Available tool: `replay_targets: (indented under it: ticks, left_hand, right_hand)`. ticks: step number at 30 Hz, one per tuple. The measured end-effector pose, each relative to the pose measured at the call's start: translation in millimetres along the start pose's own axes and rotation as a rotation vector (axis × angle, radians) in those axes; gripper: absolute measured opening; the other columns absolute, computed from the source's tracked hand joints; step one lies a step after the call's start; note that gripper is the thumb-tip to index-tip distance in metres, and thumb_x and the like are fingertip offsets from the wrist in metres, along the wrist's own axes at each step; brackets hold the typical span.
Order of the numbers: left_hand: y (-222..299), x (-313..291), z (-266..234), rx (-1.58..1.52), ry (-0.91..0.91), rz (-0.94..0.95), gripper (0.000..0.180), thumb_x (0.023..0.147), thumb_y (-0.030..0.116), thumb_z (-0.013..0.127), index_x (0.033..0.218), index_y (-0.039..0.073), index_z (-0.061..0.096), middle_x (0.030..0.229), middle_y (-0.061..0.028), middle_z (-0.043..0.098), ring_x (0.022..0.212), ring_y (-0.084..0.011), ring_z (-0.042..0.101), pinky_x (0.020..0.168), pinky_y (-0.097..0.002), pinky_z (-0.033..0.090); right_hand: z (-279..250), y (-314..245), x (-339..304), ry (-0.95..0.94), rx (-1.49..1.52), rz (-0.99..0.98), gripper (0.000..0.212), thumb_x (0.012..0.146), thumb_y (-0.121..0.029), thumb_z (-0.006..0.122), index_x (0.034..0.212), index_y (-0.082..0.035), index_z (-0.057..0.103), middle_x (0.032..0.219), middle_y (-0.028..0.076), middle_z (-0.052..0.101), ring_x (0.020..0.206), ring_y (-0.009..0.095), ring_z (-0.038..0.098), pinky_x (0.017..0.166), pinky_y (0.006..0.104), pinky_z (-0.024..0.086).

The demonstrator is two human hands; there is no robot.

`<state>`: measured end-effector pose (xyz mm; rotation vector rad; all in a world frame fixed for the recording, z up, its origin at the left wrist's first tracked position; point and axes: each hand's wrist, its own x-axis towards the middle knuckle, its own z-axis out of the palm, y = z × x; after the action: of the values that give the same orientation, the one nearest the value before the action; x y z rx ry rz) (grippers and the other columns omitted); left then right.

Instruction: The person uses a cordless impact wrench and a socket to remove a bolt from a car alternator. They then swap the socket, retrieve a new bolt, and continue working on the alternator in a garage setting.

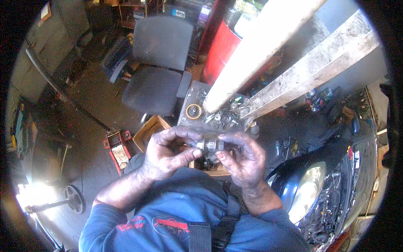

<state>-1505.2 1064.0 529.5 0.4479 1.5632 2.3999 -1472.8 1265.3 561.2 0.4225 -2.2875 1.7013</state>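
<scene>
Head view, hands: a small metal cylindrical part (211,145) is held between the left hand (168,153) and the right hand (243,157), near the chest, centre of the scene.
Left grip: closed on the part's left end by thumb and fingers.
Right grip: pinched narrowly on the part's right end.
Far side: a grey office chair (157,67) and a tray of loose hardware (189,122) are seen.
Left: a red floor jack (117,147).
Right: a dark car front with 1 headlight (306,191).

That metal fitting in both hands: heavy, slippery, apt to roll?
The fitting looks like solid metal, so probably rigid and heavy for its size. Its rounded body might roll if set down. The left hand and right hand look grimy, so it may be slippery.
</scene>
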Motion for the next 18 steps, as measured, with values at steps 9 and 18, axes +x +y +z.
replay_targets:
  ticks: [9,18]
  left_hand:
    - [6.3,1.2,2.5,0.382,-0.056,0.395,0.03,0.073,0.011,0.081,0.096,0.002,0.065,0.09,-0.0103,0.067,0.087,-0.0223,0.063,0.08,-0.0362,0.048]
    - [6.6,3.7,-1.1,0.281,-0.058,0.271,0.029,0.078,0.008,0.077,0.102,0.0,0.064,0.101,-0.0116,0.065,0.093,-0.0197,0.063,0.083,-0.0326,0.05]
  right_hand:
    - [-1.0,-3.5,-11.1,-0.026,0.183,0.218,0.029,0.085,-0.002,0.068,0.114,0.0,0.062,0.106,0.01,0.067,0.1,0.016,0.063,0.09,0.0308,0.049]
    - [1.2,-5.3,-9.2,-0.011,0.267,0.168,0.031,0.084,0.001,0.069,0.113,0.001,0.059,0.108,0.009,0.063,0.099,0.016,0.061,0.089,0.0303,0.049]
